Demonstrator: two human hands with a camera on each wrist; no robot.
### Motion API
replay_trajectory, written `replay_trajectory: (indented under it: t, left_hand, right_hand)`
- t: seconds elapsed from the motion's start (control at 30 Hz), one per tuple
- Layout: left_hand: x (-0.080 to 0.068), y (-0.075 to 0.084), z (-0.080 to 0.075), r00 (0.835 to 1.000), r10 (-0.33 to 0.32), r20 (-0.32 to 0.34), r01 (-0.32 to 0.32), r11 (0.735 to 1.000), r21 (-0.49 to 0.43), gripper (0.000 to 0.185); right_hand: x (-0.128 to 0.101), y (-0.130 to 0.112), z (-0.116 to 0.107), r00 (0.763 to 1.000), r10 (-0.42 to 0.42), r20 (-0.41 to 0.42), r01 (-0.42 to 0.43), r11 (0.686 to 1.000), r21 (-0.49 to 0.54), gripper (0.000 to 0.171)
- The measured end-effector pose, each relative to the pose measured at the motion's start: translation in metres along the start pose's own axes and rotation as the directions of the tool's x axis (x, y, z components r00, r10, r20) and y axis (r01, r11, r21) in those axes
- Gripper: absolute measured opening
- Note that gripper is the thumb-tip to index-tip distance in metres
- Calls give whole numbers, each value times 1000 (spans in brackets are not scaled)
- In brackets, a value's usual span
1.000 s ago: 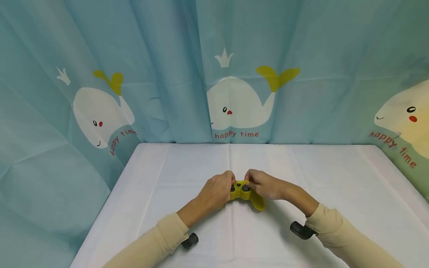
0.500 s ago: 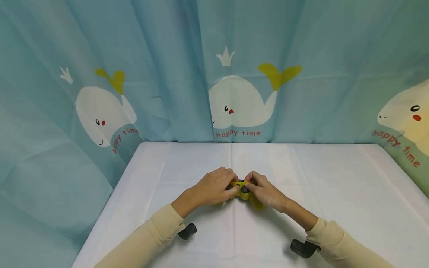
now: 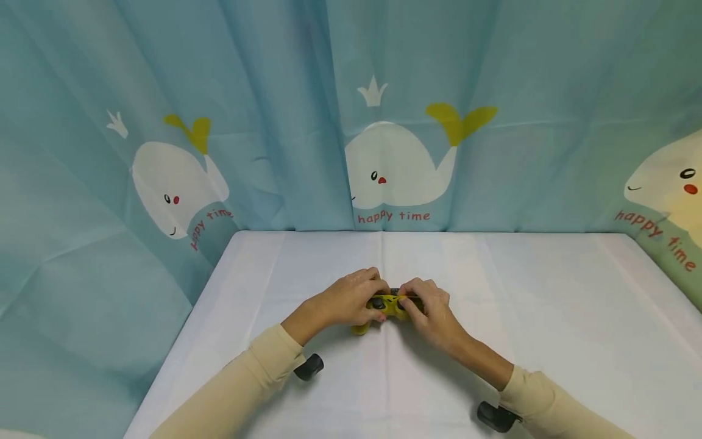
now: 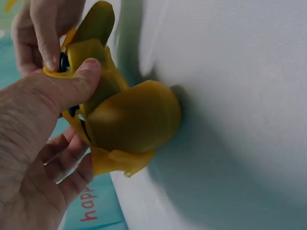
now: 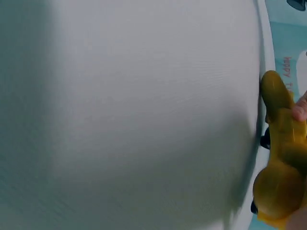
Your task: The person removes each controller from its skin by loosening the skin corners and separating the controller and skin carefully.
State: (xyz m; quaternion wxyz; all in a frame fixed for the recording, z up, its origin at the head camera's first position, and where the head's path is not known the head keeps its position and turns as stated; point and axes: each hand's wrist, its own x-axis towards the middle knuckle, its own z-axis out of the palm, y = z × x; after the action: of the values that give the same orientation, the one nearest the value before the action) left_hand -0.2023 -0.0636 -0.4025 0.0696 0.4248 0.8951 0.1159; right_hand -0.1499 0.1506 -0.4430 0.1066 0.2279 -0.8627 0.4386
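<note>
Where the two hands meet near the middle of the white-covered table (image 3: 521,317), I see one yellow game controller (image 3: 391,308); whether it touches the cloth I cannot tell. The left hand (image 3: 353,299) grips its left end, thumb over one face and fingers round the other. The right hand (image 3: 433,308) pinches the opposite end between thumb and fingers, opened only to the controller's thickness.

The legible writing is on the blue curtain (image 3: 274,73): red lettering (image 3: 393,217), "happy time", occurs three times in my head view, once beneath each of three white whales (image 3: 403,167), the rightmost cut by the frame. Two white crowns (image 3: 373,94) accompany the other two. My left wrist view repeats "happ".

What appears to be a yellow cover (image 4: 122,160) encloses the controller, a flap standing loose beside one rounded handle (image 4: 141,115). Two dark thumbsticks (image 3: 378,303) are visible from the head, and two black wrist devices (image 3: 309,367), one at each beige sleeve (image 3: 219,390).
</note>
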Motion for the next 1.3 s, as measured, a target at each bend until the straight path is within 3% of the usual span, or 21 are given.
replay_trajectory:
  t: [0.03, 0.1, 0.17, 0.27, 0.4, 0.53, 0.67, 0.87, 0.97, 1.1, 1.3]
  left_hand:
    - [1, 1, -2, 1000, 4, 2, -4, 1000, 7, 49]
    - [1, 3, -3, 1000, 15, 19, -15, 999, 33, 52]
    - [2, 6, -3, 999, 22, 41, -25, 997, 76, 51]
    - [0, 11, -3, 999, 10, 47, -17, 988, 155, 45]
    - [-4, 17, 0, 1000, 2, -6, -1, 969, 245, 32]
    - [-7, 21, 5, 996, 57, -71, -31, 945, 325, 27]
    - [-7, 24, 7, 989, 94, -115, -42, 921, 388, 28]
    - [-5, 26, 10, 990, 70, -124, -17, 923, 384, 32]
    - [-6, 27, 10, 990, 59, -131, -8, 932, 362, 32]
    - [-9, 27, 12, 981, 78, -179, -13, 942, 337, 30]
    - [-11, 26, 19, 955, 155, -253, -48, 923, 383, 27]
  right_hand:
    - [0, 2, -1, 993, -112, -23, 111, 992, -61, 14]
    - [1, 7, -5, 952, -304, -26, 293, 935, -202, 21]
    - [1, 10, -9, 886, -463, 12, 440, 833, -337, 22]
    - [1, 13, -14, 777, -614, 137, 593, 642, -485, 12]
    - [-3, 12, -18, 650, -703, 290, 708, 420, -568, 39]
    - [-5, 10, -21, 546, -731, 410, 762, 230, -605, 47]
    - [-6, 7, -24, 508, -705, 495, 785, 141, -604, 59]
    - [-10, 7, -27, 496, -680, 541, 782, 78, -619, 62]
    - [-14, 6, -28, 511, -662, 549, 775, 78, -627, 63]
    - [-21, 7, -28, 550, -658, 514, 766, 153, -624, 62]
    - [-25, 3, -26, 646, -623, 442, 730, 333, -596, 55]
